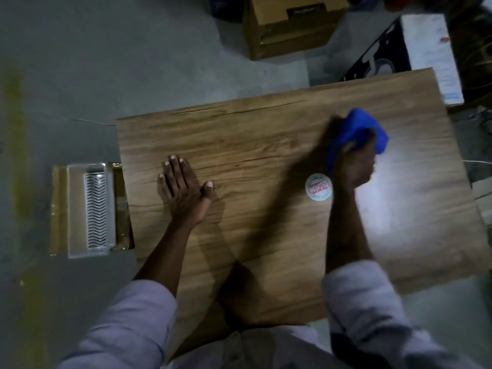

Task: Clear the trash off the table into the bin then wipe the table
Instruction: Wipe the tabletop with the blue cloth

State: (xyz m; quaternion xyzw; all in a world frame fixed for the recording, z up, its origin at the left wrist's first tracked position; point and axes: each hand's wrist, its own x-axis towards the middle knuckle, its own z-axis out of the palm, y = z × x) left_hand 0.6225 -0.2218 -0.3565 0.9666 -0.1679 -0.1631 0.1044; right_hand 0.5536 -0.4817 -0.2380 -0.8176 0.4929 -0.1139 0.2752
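Cloth: blue cloth (356, 131) looked soft, light, easy to bunch.
Right hand (352, 162): squeezed it.
Left hand (183, 187): lay flat on table (266, 230), fingers wide.

1. Floor (133, 62): grey concrete, matt. A blurred yellowish streak (16, 155) runs down the left edge of view.
2. Cardboard box (290, 33): brown, standing on the floor at top centre, with a dark label (306, 10) on its upper face.
3. Flat carton (431, 54): top right; white face with faint print, adjoining black panel with pale graphics.
4. Thin pale cable (87, 120): lying on the floor, left of centre.
5. Second pale cable (476, 162): at the right edge.
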